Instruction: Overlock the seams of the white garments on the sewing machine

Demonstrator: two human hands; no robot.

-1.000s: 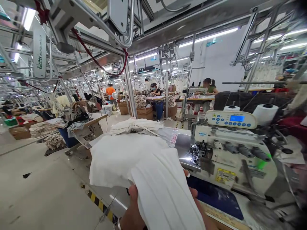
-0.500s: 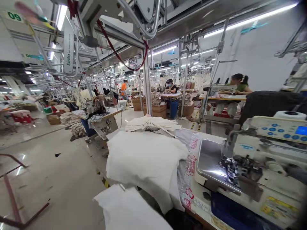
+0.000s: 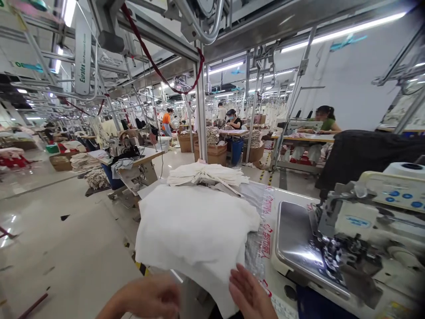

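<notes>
A white garment piece [image 3: 192,221] lies spread over the near end of the sewing table, its lower edge hanging over the front. At its lower right edge is my right hand [image 3: 250,292], fingers stretched out and palm turned inward; whether it touches the cloth I cannot tell. My left hand [image 3: 151,294] is in front of the hanging edge at the lower left, smeared by motion, so its grip is unclear. Behind the spread piece sits a stack of folded white fabric pieces [image 3: 206,174]. An overlock sewing machine [image 3: 352,239] with a shiny metal plate stands to the right.
Clear plastic with red print [image 3: 265,235] covers the tabletop between cloth and machine. A white thread cone [image 3: 403,169] stands on the right. Another sewing table [image 3: 146,155] is at the left. Metal posts [image 3: 201,106] rise behind. Several people work farther back.
Both my hands have come into view from below. The separate white piece at the bottom has gone from its place in front of the table. The view has shifted slightly.
</notes>
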